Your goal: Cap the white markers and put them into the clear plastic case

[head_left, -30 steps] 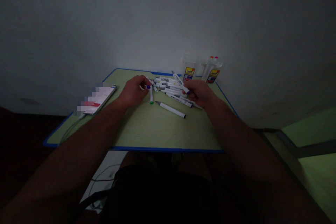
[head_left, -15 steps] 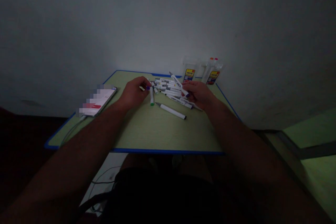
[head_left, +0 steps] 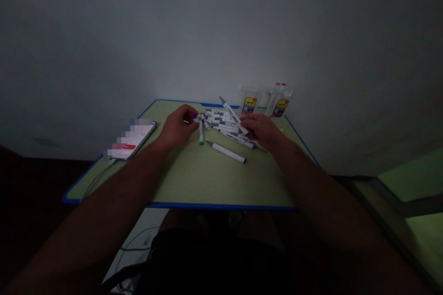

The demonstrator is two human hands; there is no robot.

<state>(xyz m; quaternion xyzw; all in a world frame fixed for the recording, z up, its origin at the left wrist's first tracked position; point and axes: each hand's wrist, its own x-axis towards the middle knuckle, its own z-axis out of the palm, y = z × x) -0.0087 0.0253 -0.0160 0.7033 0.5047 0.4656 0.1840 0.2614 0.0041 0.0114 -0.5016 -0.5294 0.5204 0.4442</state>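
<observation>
My right hand (head_left: 261,130) is closed around a white marker (head_left: 231,113), which tilts up to the left with its grey tip over a pile of white markers (head_left: 221,120). My left hand (head_left: 178,125) is at the pile's left side, its thumb and finger curled round a purple-ended marker (head_left: 194,116), mostly hidden. Just right of that hand lies a green-ended marker (head_left: 201,134). Closer to me, a single white marker (head_left: 226,152) with a dark end rests on the table.
Two clear plastic cases with labels stand at the back right; the left case (head_left: 249,101) is beside the right case (head_left: 280,107), which holds two markers with orange and pink ends. A phone (head_left: 133,140) with a cable lies left on the blue-edged table (head_left: 207,184). A wall rises behind.
The view has tilted up a little, so the table sits lower in the picture. Both hands keep their holds; the right hand's marker has shifted slightly left over the pile.
</observation>
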